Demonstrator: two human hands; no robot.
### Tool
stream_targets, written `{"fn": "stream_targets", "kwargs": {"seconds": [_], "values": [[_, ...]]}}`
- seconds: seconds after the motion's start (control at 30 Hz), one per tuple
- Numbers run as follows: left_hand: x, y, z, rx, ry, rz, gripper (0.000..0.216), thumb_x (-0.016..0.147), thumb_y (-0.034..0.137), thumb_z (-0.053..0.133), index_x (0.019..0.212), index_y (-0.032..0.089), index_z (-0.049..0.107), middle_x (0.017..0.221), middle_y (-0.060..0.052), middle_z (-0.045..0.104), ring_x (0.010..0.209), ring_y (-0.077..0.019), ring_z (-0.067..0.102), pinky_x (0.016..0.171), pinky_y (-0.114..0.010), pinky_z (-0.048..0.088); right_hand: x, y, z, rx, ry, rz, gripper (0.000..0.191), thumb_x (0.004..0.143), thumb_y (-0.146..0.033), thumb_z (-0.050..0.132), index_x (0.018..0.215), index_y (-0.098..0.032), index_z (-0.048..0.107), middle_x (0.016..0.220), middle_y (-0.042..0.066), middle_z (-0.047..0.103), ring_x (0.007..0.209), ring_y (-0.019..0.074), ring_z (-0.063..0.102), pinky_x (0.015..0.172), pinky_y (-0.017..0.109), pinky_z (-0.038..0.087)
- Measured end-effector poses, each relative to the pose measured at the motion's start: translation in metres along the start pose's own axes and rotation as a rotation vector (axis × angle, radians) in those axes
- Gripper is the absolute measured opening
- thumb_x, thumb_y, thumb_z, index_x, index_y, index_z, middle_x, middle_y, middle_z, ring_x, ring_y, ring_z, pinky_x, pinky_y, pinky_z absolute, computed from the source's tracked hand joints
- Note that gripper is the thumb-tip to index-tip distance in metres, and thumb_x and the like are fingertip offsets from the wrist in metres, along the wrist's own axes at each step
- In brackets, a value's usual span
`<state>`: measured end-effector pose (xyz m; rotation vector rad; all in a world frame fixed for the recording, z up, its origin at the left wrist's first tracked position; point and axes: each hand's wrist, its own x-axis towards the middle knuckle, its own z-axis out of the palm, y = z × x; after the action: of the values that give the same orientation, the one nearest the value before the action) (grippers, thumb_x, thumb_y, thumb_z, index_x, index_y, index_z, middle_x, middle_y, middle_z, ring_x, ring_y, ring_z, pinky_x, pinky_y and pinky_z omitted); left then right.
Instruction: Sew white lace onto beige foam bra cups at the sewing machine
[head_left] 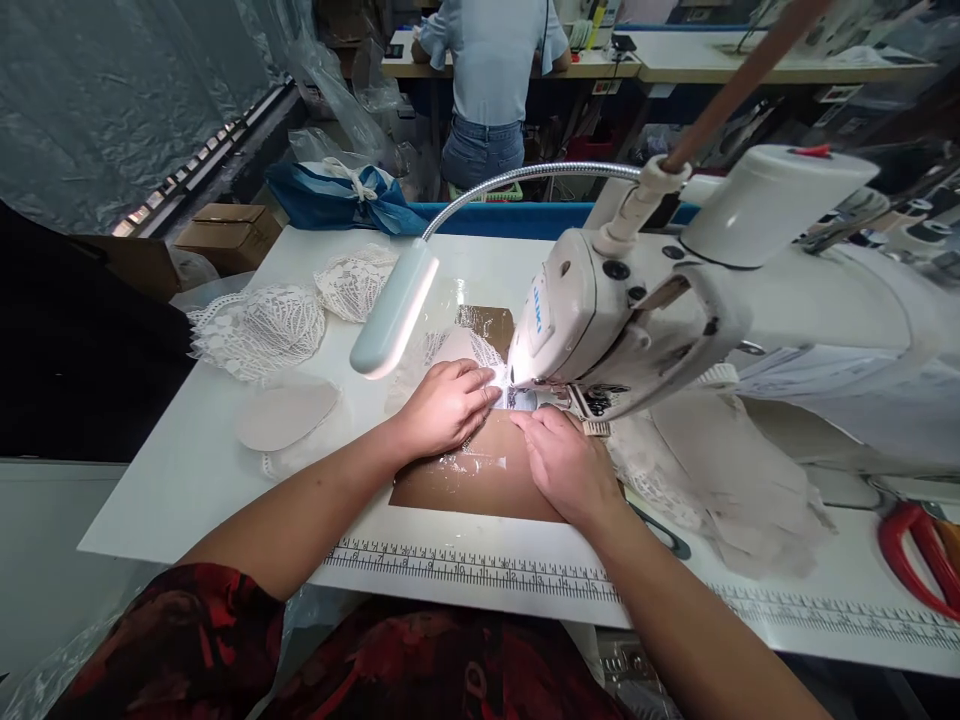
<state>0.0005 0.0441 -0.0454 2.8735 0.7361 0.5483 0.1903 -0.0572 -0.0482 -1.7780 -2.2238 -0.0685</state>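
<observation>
A white lace bra cup (466, 345) lies by the needle of a white sewing machine (577, 300), lit from above. My left hand (450, 402) rests on the cup just left of the presser foot (513, 397), its fingers close together and bent down onto it. My right hand (566, 455) is just in front of the foot, thumb and index finger reaching towards it and the other fingers curled under. Whatever lies beneath those fingertips is hidden. Below both hands, a shiny brown sheet (480, 485) covers the work surface.
Lace cups (259, 330) and a plain beige cup (287, 415) lie on the left. Beige and lace pieces (742, 470) are piled on the right, near red-handled scissors (919, 555). A lamp (394, 310) hangs over the table; a printed ruler (480, 572) lines its front edge. Ahead sits another person (491, 90).
</observation>
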Motion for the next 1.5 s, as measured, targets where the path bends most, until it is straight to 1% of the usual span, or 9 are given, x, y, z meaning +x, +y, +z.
{"fn": "stream_targets", "kwargs": {"seconds": [0.47,0.63,0.8,0.93,1.1,1.2,1.3,1.37,1.5], "values": [[-0.003,-0.012,0.003,0.114,0.04,-0.278,0.031,0.09,0.027,0.047,0.116,0.021,0.064,0.127,-0.01,0.058,0.119,-0.0337,0.047,0.093,-0.051,0.04,-0.001,0.006,0.004,0.03,0.028,-0.06,0.031,0.092,-0.02,0.044,0.11,-0.019,0.069,0.092,0.006,0.069,0.071,0.0177,0.06,0.06,0.029,0.041],[-0.014,-0.007,-0.035,0.119,0.024,-0.37,0.044,0.088,0.035,0.053,0.129,0.019,0.052,0.13,-0.013,0.055,0.116,-0.0313,0.05,0.091,-0.047,0.043,-0.002,0.013,0.01,0.043,0.064,-0.108,0.03,0.092,-0.024,0.044,0.11,-0.02,0.068,0.095,0.006,0.069,0.073,0.0192,0.062,0.061,0.031,0.044],[-0.072,-0.016,-0.099,0.331,0.125,-0.747,0.04,0.09,0.045,0.049,0.109,0.011,0.058,0.105,-0.015,0.063,0.101,-0.0319,0.056,0.091,-0.051,0.04,-0.004,0.013,0.01,0.052,0.082,-0.112,0.031,0.093,-0.025,0.042,0.111,-0.02,0.067,0.096,0.006,0.069,0.073,0.0197,0.062,0.061,0.032,0.046],[-0.144,-0.03,-0.116,0.267,0.122,-1.156,0.031,0.08,0.045,0.06,0.073,0.016,0.051,0.079,-0.013,0.058,0.092,-0.0344,0.054,0.081,-0.05,0.04,-0.005,0.011,0.009,0.037,0.072,-0.112,0.032,0.093,-0.025,0.04,0.11,-0.02,0.067,0.094,0.005,0.069,0.074,0.0195,0.063,0.06,0.032,0.046],[-0.184,-0.006,-0.104,-0.222,0.181,-1.003,0.028,0.084,0.038,0.052,0.07,0.02,0.037,0.07,-0.001,0.047,0.068,-0.0155,0.049,0.06,-0.027,0.039,-0.005,0.011,0.011,0.054,0.047,-0.092,0.033,0.092,-0.025,0.04,0.111,-0.021,0.067,0.093,0.005,0.068,0.078,0.0206,0.063,0.064,0.033,0.046],[-0.162,0.02,-0.097,-0.795,0.172,-0.844,0.029,0.084,0.043,0.057,0.082,0.019,0.041,0.075,0.002,0.051,0.062,-0.0098,0.048,0.055,-0.021,0.038,-0.005,0.01,0.01,0.091,0.04,-0.072,0.031,0.092,-0.025,0.042,0.11,-0.021,0.068,0.095,0.005,0.069,0.081,0.021,0.064,0.066,0.033,0.046],[-0.118,0.039,-0.087,-1.217,0.022,-0.626,0.039,0.081,0.036,0.065,0.111,0.018,0.047,0.096,-0.004,0.061,0.077,-0.0147,0.06,0.065,-0.024,0.047,-0.006,0.007,0.002,0.225,0.076,-0.048,0.029,0.093,-0.026,0.044,0.108,-0.021,0.068,0.098,0.004,0.069,0.086,0.0194,0.064,0.07,0.03,0.046],[-0.085,0.043,-0.073,-1.184,-0.06,-0.53,0.052,0.079,0.03,0.066,0.125,0.017,0.046,0.113,-0.01,0.061,0.097,-0.0222,0.062,0.078,-0.031,0.05,-0.008,0.006,-0.004,0.367,0.127,-0.03,0.026,0.093,-0.028,0.045,0.102,-0.021,0.068,0.094,0.003,0.07,0.085,0.0171,0.064,0.073,0.027,0.046],[-0.033,0.038,-0.037,-0.713,-0.152,-0.47,0.056,0.071,0.016,0.063,0.125,0.013,0.051,0.128,-0.014,0.057,0.118,-0.0292,0.054,0.099,-0.042,0.045,-0.011,0.004,-0.013,0.505,0.117,-0.077,0.026,0.093,-0.031,0.048,0.082,-0.02,0.069,0.073,0.002,0.065,0.07,0.0143,0.059,0.066,0.025,0.043]]}}
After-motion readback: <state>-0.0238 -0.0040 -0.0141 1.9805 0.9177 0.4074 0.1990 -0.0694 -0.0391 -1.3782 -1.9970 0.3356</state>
